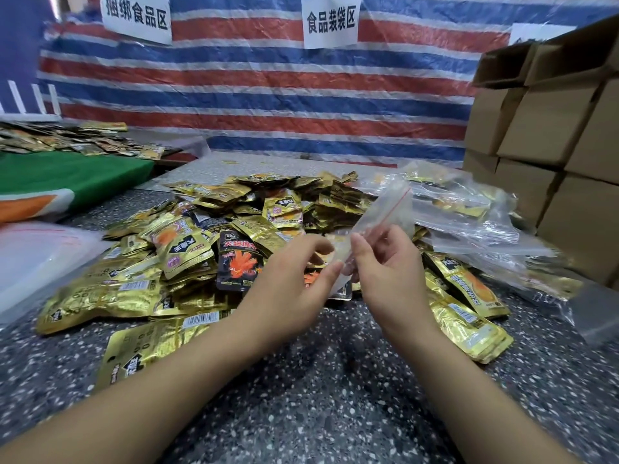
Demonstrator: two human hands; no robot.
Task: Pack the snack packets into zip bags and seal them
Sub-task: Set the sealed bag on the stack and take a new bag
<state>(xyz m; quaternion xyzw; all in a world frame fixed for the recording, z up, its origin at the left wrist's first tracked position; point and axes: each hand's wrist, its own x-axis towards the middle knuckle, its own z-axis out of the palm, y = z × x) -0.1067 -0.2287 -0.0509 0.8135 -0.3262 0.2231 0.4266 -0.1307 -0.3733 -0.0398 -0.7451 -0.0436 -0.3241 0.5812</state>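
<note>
Left hand (294, 279), centre of frame: fingers curled, thumb and fingertips pinching the lower edge of a clear zip bag (382, 216). Right hand (385, 266), just beside it: fingers likewise curled, pinching the same bag from the other side. The bag is held above the counter (318, 380), tilted up toward the right, its red seal line at the upper end. It appears empty, though blur makes this uncertain.

Directly behind and around both hands lies a heap of gold snack packets (187, 249), spread across the middle of the frame, with a black packet (239, 262) among them just left of the left hand. Loose clear bags (469, 222), some holding packets, lie at centre right. Stacked cardboard boxes (549, 135) stand at the right edge. A striped tarpaulin (268, 95) with two paper signs (331, 21) fills the top.
</note>
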